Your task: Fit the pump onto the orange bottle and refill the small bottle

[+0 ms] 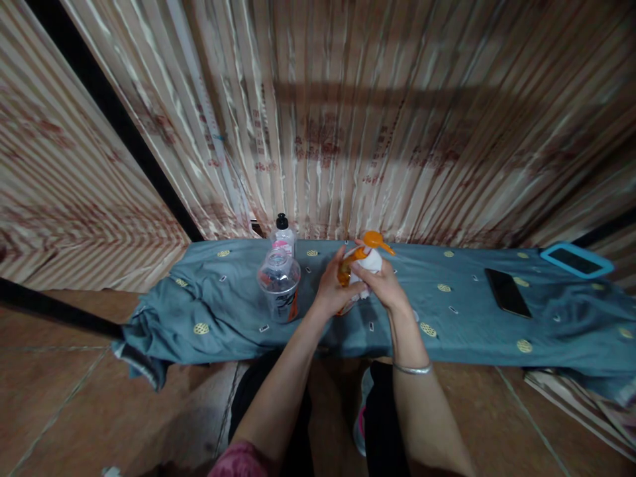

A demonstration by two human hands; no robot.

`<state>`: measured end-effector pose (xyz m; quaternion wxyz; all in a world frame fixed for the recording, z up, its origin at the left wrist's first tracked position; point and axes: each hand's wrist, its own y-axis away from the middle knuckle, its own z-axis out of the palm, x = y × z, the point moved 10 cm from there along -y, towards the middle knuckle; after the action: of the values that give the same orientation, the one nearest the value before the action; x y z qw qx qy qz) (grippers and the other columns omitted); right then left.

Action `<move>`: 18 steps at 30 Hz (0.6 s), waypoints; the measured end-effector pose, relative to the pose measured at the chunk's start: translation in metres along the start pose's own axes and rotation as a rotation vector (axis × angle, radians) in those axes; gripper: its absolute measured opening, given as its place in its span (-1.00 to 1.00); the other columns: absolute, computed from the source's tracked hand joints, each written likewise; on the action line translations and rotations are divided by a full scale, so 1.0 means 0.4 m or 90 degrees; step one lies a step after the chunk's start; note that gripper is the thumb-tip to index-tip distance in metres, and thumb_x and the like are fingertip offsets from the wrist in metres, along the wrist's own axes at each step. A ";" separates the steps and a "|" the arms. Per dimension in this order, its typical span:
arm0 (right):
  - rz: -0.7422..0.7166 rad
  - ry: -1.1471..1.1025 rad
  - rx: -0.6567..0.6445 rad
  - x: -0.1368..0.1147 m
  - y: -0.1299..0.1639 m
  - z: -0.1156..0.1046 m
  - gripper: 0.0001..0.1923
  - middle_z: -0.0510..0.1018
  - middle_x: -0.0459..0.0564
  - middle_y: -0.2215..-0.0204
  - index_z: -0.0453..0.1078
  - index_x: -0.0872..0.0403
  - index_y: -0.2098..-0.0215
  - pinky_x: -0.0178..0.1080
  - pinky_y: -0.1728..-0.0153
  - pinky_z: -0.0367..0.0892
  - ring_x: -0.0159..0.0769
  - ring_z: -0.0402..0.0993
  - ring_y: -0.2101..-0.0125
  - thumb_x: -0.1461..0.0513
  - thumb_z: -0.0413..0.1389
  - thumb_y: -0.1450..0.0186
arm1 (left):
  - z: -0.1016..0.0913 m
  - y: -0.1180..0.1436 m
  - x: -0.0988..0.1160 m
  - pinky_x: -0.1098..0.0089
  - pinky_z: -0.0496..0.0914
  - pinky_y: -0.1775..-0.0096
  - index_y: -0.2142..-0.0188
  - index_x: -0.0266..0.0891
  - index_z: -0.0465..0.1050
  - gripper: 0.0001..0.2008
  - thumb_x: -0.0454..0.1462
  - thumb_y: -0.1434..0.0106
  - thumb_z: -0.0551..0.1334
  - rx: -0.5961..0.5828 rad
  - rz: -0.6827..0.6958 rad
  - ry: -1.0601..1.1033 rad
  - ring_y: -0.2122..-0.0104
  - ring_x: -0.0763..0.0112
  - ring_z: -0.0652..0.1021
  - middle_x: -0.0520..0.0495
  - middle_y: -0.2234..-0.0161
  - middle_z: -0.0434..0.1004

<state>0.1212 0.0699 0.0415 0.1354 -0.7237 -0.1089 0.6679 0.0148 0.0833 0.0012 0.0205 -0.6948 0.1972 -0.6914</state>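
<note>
The left hand (pixel 332 291) grasps an amber bottle (pixel 344 274) near the centre of the frame, just below its middle; the bottle tilts, its orange pump top (pixel 375 241) pointing to the upper right of the hands. The right hand (pixel 386 283) grips a crumpled white tissue (pixel 370 260) against the bottle, though its fingers are partly hidden. A silver bracelet (pixel 412 369) circles the right wrist. Left of the hands, a clear plastic cup (pixel 279 301) with a domed lid stands in front of a bottle with a black cap (pixel 282 222). At the right of the frame, a dark phone (pixel 507 292) lies flat, with a blue-framed tablet (pixel 576 260) farther right and higher. All these rest on or above a grey-blue cloth (pixel 223 338) dotted with yellow shapes. A pleated curtain (pixel 322 119) fills the upper frame; brown floor tiles (pixel 50 377) show at lower left.
</note>
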 end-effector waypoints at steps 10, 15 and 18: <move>-0.025 -0.003 0.052 0.011 -0.005 0.000 -0.72 0.54 -0.08 0.30 0.43 0.11 0.21 -0.12 0.19 0.40 -0.30 0.49 0.30 0.09 0.25 -0.24 | -0.033 0.028 0.107 0.05 0.30 -0.19 -0.05 -0.15 0.42 -0.58 -0.19 -0.19 0.32 0.048 0.131 -0.251 -0.12 0.11 0.47 -0.15 -0.09 0.50; -0.036 0.062 0.141 0.014 0.006 -0.015 -0.74 0.52 -0.09 0.32 0.43 0.11 0.20 -0.16 0.26 0.40 -0.33 0.47 0.35 0.10 0.23 -0.26 | -0.045 0.063 0.071 0.08 0.21 -0.26 -0.14 -0.13 0.33 -0.45 -0.12 -0.17 0.33 0.076 0.140 -0.140 -0.26 0.08 0.31 -0.20 -0.28 0.24; -0.044 0.097 0.196 0.012 0.013 -0.025 -0.74 0.51 -0.08 0.31 0.43 0.11 0.22 -0.14 0.23 0.40 -0.32 0.46 0.33 0.10 0.23 -0.25 | -0.030 0.086 -0.004 0.00 0.22 -0.25 -0.27 -0.15 0.11 -0.16 -0.09 -0.06 0.41 0.077 0.038 -0.014 -0.24 0.00 0.33 -0.27 -0.28 0.22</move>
<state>0.1313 0.0661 0.0357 0.2756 -0.7389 -0.0192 0.6146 -0.0053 0.0550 -0.0101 0.0850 -0.6935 0.1756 -0.6935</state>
